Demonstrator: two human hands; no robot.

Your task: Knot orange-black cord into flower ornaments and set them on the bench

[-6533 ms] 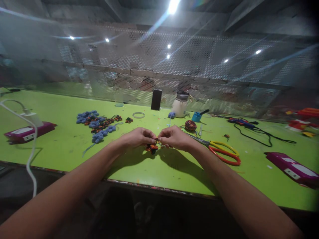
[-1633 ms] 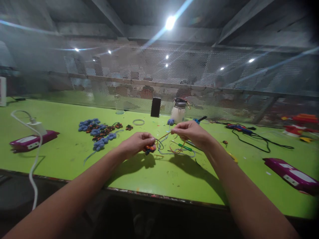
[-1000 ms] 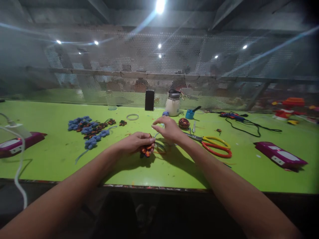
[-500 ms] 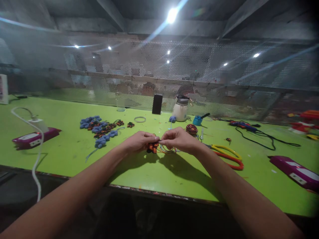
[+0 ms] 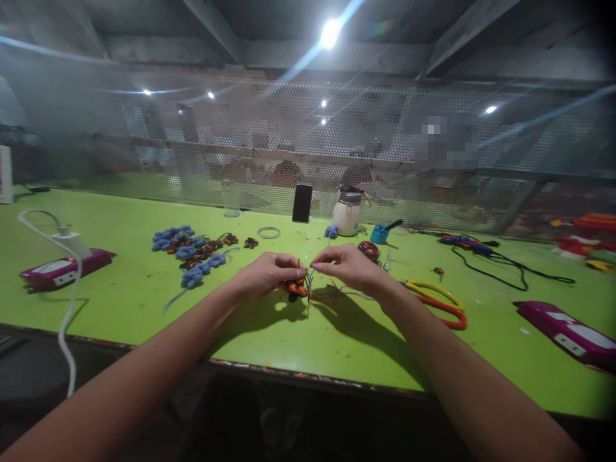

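My left hand point(image 5: 267, 273) pinches the orange-black flower point(image 5: 297, 289); at two o'clock, my right hand point(image 5: 349, 266) apparently pinches yarn strands point(image 5: 308, 295). Insufficient pressure could cause slippage or tangling.

On our counter point(image 5: 125, 292) we see a phone point(image 5: 302, 204) standing near a pale jug point(image 5: 346, 221), a clear cup point(image 5: 231, 204) and, at left, a purple power strip point(image 5: 54, 272).
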